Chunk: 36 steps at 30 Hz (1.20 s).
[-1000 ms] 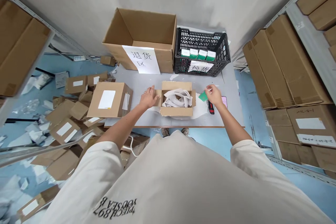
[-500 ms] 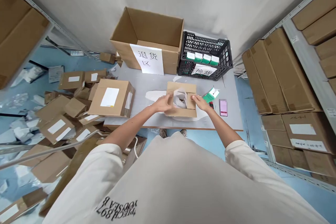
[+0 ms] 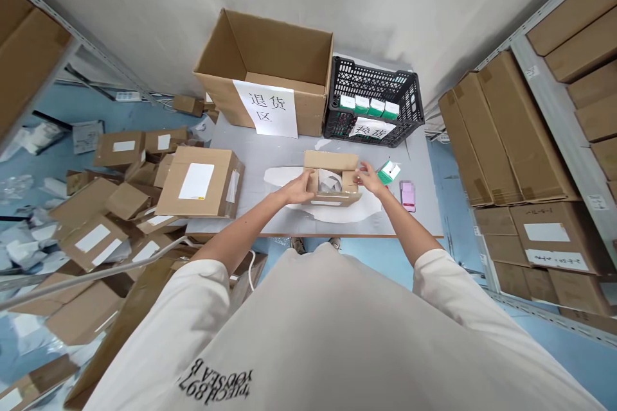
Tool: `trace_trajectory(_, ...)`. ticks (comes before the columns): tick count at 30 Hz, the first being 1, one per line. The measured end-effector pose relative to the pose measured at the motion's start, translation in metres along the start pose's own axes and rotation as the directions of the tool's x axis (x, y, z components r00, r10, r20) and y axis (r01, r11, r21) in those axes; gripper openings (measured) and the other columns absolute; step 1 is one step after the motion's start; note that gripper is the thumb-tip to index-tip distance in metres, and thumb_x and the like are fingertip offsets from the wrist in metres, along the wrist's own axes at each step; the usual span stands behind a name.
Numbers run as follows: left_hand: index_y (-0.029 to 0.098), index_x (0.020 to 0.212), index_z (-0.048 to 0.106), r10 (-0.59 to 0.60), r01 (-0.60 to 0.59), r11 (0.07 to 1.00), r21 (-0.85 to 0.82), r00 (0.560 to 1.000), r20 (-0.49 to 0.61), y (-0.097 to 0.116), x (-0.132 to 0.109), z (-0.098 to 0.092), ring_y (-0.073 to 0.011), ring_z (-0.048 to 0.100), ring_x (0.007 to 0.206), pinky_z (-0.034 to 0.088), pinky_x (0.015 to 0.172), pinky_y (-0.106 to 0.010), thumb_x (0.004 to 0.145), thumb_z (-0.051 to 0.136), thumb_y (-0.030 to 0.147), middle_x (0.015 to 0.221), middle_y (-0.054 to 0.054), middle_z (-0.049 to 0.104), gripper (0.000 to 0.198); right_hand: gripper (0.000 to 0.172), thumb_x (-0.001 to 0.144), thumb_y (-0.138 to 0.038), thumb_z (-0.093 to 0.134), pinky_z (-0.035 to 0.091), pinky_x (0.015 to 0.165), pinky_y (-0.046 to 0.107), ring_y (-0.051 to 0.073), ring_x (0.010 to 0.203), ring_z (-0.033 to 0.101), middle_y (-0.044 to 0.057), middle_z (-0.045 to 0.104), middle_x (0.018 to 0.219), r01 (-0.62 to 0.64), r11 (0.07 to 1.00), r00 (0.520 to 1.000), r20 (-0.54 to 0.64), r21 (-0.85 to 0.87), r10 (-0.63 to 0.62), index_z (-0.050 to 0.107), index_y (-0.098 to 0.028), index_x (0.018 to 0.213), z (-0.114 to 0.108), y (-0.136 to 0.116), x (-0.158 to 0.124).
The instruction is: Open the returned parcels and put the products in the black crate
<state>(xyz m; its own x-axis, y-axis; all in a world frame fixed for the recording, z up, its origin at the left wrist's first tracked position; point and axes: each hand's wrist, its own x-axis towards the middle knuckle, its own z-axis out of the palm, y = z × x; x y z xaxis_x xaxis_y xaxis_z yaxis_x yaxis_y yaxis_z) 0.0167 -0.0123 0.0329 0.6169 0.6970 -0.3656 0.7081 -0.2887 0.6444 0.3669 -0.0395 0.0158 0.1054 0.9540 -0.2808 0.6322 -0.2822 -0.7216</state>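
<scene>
A small open cardboard box (image 3: 349, 198) stands on the table, with white crumpled packing paper (image 3: 330, 181) inside. Its back flap (image 3: 330, 158) is raised, and the short side flaps lie inward beside the paper. My left hand (image 3: 299, 188) grips the box's left end, fingers on the side flap. At the opposite end my right hand (image 3: 368, 178) has its bent fingers around the right side flap. Beneath the box spreads a white sheet (image 3: 354, 213). A green and white carton (image 3: 389, 172) lies just right of my right hand.
A phone (image 3: 407, 196) lies at the table's right. Behind are a large open carton (image 3: 308, 106) and a black crate (image 3: 418, 103) holding green-white boxes. A closed parcel (image 3: 168, 189) sits left, above a floor pile of boxes. A loaded shelf (image 3: 525, 70) flanks the right.
The box's front has tipped up, so its front flap no longer lies flat outward and a white strip shows on its face. Both hands have shifted slightly around its ends.
</scene>
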Motion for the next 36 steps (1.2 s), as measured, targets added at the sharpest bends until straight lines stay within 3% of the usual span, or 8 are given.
trace_trajectory(4,0.019,0.171,0.038,-0.084,0.085,0.996,0.002,0.982,-0.168,0.003,0.009,-0.001,-0.0389,0.069,0.143,0.056,0.120,-0.052,0.101,0.066,0.041,0.157,-0.021,0.067,0.078,0.072,0.113,-0.061,0.047,0.068,0.103,0.046,0.025,0.115,0.083,0.016,0.062,0.172,-0.244,0.928,0.969,0.037,0.281,0.243,0.045,-0.031,0.178,-0.007,-0.002,0.009)
trace_trajectory(7,0.018,0.167,0.044,-0.071,0.129,0.974,0.188,0.955,-0.289,0.011,0.011,0.006,-0.0441,0.055,0.157,0.047,0.129,-0.057,0.098,0.071,0.032,0.168,-0.024,0.054,0.075,0.077,0.108,-0.071,0.058,0.062,0.116,0.054,0.030,0.132,0.077,0.011,0.069,0.168,-0.209,0.926,0.978,0.042,0.313,0.206,0.049,-0.036,0.176,-0.012,-0.002,0.007)
trace_trajectory(11,0.016,0.165,0.047,-0.076,0.188,0.942,0.279,0.927,-0.366,0.019,0.007,0.014,-0.0460,0.051,0.156,0.045,0.127,-0.057,0.099,0.074,0.029,0.173,-0.026,0.047,0.072,0.096,0.097,-0.071,0.077,0.054,0.128,0.056,0.036,0.154,0.063,0.018,0.064,0.172,-0.166,0.920,0.986,0.032,0.355,0.166,0.048,-0.028,0.178,-0.012,0.003,-0.005)
trace_trajectory(16,0.016,0.154,0.058,-0.238,0.332,0.913,0.237,0.905,-0.352,0.022,0.006,0.016,-0.0436,0.063,0.135,0.054,0.111,-0.053,0.105,0.070,0.038,0.155,-0.026,0.059,0.055,0.092,0.085,-0.054,0.096,0.065,0.117,0.058,0.036,0.143,0.071,0.018,0.065,0.168,-0.363,0.899,0.910,0.302,0.246,0.285,0.061,-0.031,0.167,-0.002,0.012,-0.033)
trace_trajectory(20,0.016,0.134,0.073,-0.063,0.149,0.911,0.384,0.972,-0.226,0.023,0.006,0.019,-0.0417,0.064,0.134,0.050,0.114,-0.053,0.110,0.056,0.023,0.141,-0.025,0.068,0.030,0.076,0.082,-0.037,0.100,0.074,0.103,0.054,0.031,0.125,0.079,0.015,0.078,0.147,-0.369,0.889,0.894,0.364,0.271,0.260,0.070,-0.029,0.151,0.014,0.013,-0.045)
trace_trajectory(25,0.016,0.141,0.073,0.095,-0.043,0.888,0.458,0.991,-0.090,0.020,-0.008,0.027,-0.0451,0.062,0.137,0.047,0.115,-0.057,0.105,0.066,0.031,0.144,-0.026,0.069,0.040,0.067,0.087,-0.025,0.093,0.077,0.097,0.052,0.029,0.117,0.082,0.013,0.082,0.136,-0.353,0.850,0.924,0.290,0.392,0.250,0.070,-0.025,0.150,0.030,0.009,-0.047)
trace_trajectory(30,0.016,0.146,0.071,0.183,-0.105,0.858,0.503,0.977,-0.109,0.007,-0.020,0.015,-0.0449,0.062,0.138,0.041,0.123,-0.059,0.104,0.065,0.026,0.147,-0.028,0.068,0.044,0.074,0.087,-0.026,0.094,0.076,0.103,0.054,0.028,0.116,0.083,0.011,0.083,0.133,-0.311,0.817,0.944,0.261,0.485,0.204,0.068,-0.025,0.156,0.039,0.003,-0.042)
trace_trajectory(36,0.016,0.147,0.070,0.161,-0.018,0.875,0.484,0.953,-0.257,-0.013,-0.019,-0.020,-0.0424,0.060,0.143,0.040,0.125,-0.059,0.104,0.046,0.010,0.148,-0.026,0.069,0.049,0.079,0.090,-0.030,0.089,0.077,0.099,0.051,0.027,0.119,0.080,0.011,0.081,0.138,-0.192,0.847,0.975,0.197,0.495,0.106,0.063,-0.026,0.164,0.064,-0.032,0.001)
